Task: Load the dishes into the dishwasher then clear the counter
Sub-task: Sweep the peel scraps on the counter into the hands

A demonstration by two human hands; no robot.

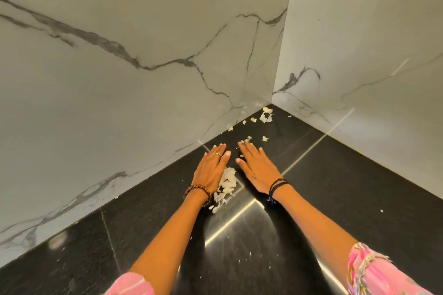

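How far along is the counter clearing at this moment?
No dishes show on this stretch of black counter, though the dishwasher is out of view. In hand: the left hand and right hand, fingers flat, flank a gathered pile of pale scraps. Left: loose scraps in the corner and small flecks nearer the camera.

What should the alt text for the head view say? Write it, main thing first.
Two flat hands, left hand and right hand, rest on a black counter in a marble-walled corner, with a pile of pale scraps between them. More scraps lie scattered toward the corner.
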